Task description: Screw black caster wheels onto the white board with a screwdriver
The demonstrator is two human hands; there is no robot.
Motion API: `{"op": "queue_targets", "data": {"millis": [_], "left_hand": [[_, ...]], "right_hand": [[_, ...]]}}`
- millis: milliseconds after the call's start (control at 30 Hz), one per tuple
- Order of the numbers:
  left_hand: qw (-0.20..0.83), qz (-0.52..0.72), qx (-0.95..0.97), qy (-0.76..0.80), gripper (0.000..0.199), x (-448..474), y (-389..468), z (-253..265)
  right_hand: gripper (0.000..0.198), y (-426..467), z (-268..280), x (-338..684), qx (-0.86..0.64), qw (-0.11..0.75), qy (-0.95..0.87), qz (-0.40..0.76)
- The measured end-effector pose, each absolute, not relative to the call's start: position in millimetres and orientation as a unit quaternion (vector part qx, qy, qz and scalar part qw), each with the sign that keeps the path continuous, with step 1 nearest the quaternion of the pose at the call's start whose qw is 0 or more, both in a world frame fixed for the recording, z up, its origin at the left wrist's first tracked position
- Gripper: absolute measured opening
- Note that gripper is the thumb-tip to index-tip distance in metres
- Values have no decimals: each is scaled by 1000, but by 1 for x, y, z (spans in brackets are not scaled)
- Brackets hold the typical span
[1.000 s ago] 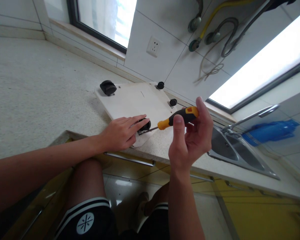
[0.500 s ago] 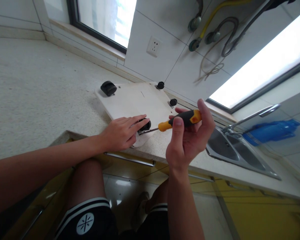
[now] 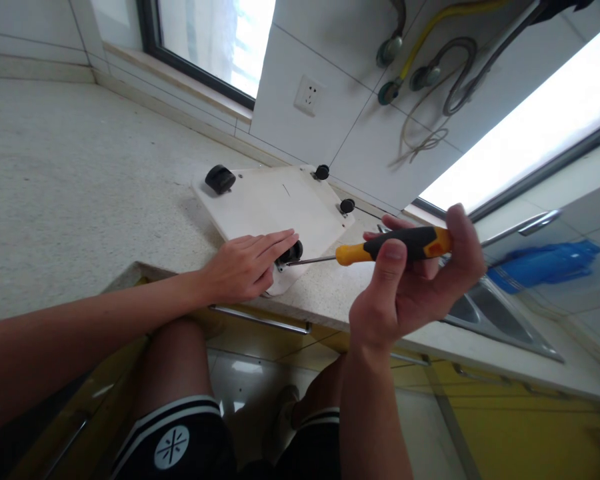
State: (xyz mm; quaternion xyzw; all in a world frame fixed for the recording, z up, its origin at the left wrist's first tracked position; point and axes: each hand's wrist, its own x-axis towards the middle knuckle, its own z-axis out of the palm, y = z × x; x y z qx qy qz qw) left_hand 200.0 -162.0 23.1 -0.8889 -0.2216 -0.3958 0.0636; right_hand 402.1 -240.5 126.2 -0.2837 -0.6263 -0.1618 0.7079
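A white board (image 3: 275,207) lies on the counter with black caster wheels on its upper face, at its corners. My left hand (image 3: 247,267) holds the near caster (image 3: 293,251), its fingers stretched over the wheel and the thumb side low against the board. In my right hand (image 3: 415,280) is a screwdriver (image 3: 395,247) with a yellow and black handle, gripped between thumb and fingers. Its metal shaft points left, and the tip is at the metal base of the near caster. Whether the tip sits in a screw I cannot tell.
The speckled counter (image 3: 105,180) runs along a tiled wall with a socket (image 3: 309,95) and hoses (image 3: 460,73). To the right are a steel sink (image 3: 505,320), a faucet (image 3: 525,225) and a blue bag (image 3: 545,263). Yellow cabinets with a metal handle (image 3: 260,319) stand below.
My right hand has moved to the right with the screwdriver, whose shaft now shows longer and lies more level. The left hand stays on the caster almost unmoved.
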Motion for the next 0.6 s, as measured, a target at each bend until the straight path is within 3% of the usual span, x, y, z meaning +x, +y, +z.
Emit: {"op": "queue_targets", "data": {"millis": [200,333,400,600], "left_hand": [[18,-491,-852,-178,72,204,-174,38],[-49,-494,-859,-127,34,214,-196,52],[-72,-504,-853,-112,25,219,-207,57],[-10,-463,-873,-153,45,202,-187,85]], "right_hand": [[45,-254,140,415,-266,789,-540,-127],[38,-269,145,413,-276,814,-502,-101],[36,-273,147,412,-277,821,-489,-96],[26,-293,141,445,-261,890,-339,-156]]}}
